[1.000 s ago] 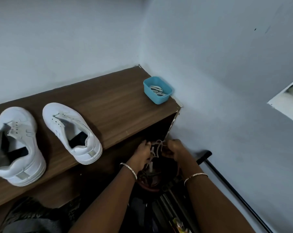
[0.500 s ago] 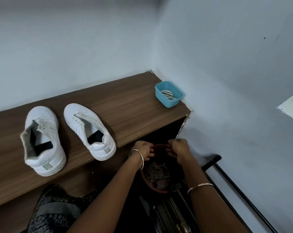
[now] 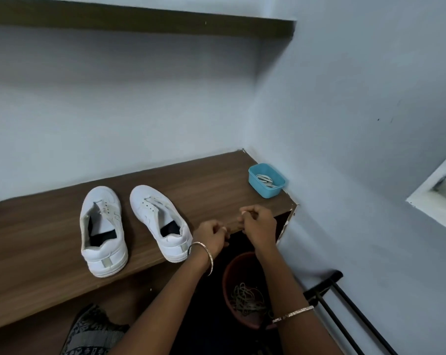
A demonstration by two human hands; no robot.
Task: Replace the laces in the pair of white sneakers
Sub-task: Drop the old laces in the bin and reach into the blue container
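Two white sneakers without laces stand toes-away on the brown wooden shelf (image 3: 37, 242): the left sneaker (image 3: 102, 230) and the right sneaker (image 3: 158, 221). My left hand (image 3: 211, 235) hovers at the shelf's front edge beside the right sneaker's heel, fingers curled with nothing visible in them. My right hand (image 3: 257, 226) is raised just right of it, fingers also curled and empty. A small blue tub (image 3: 266, 180) with folded white laces sits at the shelf's far right corner. Below my hands a reddish-brown bin (image 3: 229, 280) holds a tangle of old laces (image 3: 245, 298).
Pale blue walls close the corner behind and to the right. A second shelf (image 3: 140, 21) runs overhead. Black metal rods (image 3: 345, 308) lean by the right wall near the bin. Patterned fabric (image 3: 88, 334) lies at the bottom left.
Both hands let the old laces fall into the bin, then rose from its rim to the shelf's front edge. The camera tilted up, showing the upper shelf.
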